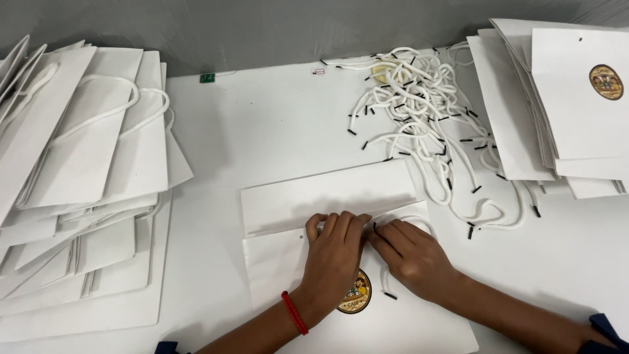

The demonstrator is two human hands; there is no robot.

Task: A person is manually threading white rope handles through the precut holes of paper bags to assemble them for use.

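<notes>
Head view is looking down on a white table (262, 124) where a flat white paper bag (314, 210) is lying with its mouth edge pointing away from the person and its long axis running left to right. Both hands are meeting at that upper edge, near the middle of the bag. The left hand (334, 252), wearing a red string bracelet (295, 313), is lying palm down with its fingers pressed together and curled over the fold, pinning the paper flat. The right hand (413, 255) is coming in from the right side, its fingertips closing on a white cord handle (409, 219) whose black tip (375, 226) is sitting just beside the left fingertips; whether the tip is truly pinched I cannot tell. The cord is looping off to the right of the fingers and back down over the bag face, ending in another black tip near a round printed sticker (357, 295). A small punched hole (301, 236) is showing just left of the left hand, so the left hand is the nearer one to it. A loose heap of cords (419, 111) is lying well apart beyond the bag, between a stack of finished bags (85, 183) on the left and a stack of plain bags (563, 98) on the right
</notes>
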